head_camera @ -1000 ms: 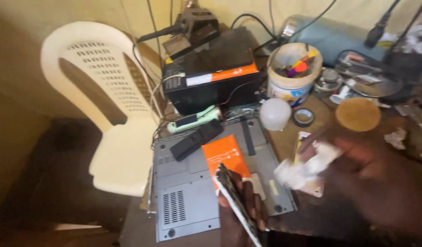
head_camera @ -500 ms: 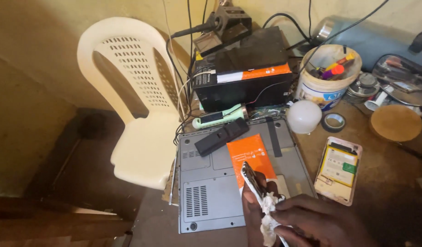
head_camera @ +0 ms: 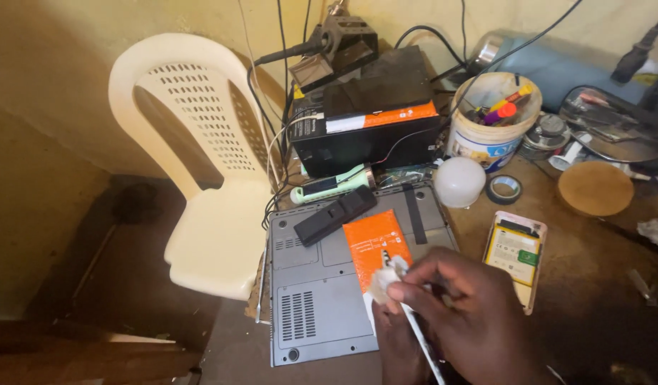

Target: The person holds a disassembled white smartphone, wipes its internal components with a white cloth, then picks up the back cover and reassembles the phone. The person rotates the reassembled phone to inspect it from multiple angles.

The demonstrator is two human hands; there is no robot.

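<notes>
right hand [head_camera: 471, 314] has come in from 3 o'clock over half a second, now pinching a crumpled white wipe [head_camera: 386, 279] against the thin white-edged flat panel [head_camera: 423, 341]. left hand [head_camera: 399, 349] grips that panel from below, mostly hidden. work sits over the upturned grey laptop base [head_camera: 322, 299]. orange pouch [head_camera: 375, 246] at 12 o'clock, opened phone with yellow battery [head_camera: 516, 253] at 2, black bar [head_camera: 336, 215] at 11; none blocks.
</notes>
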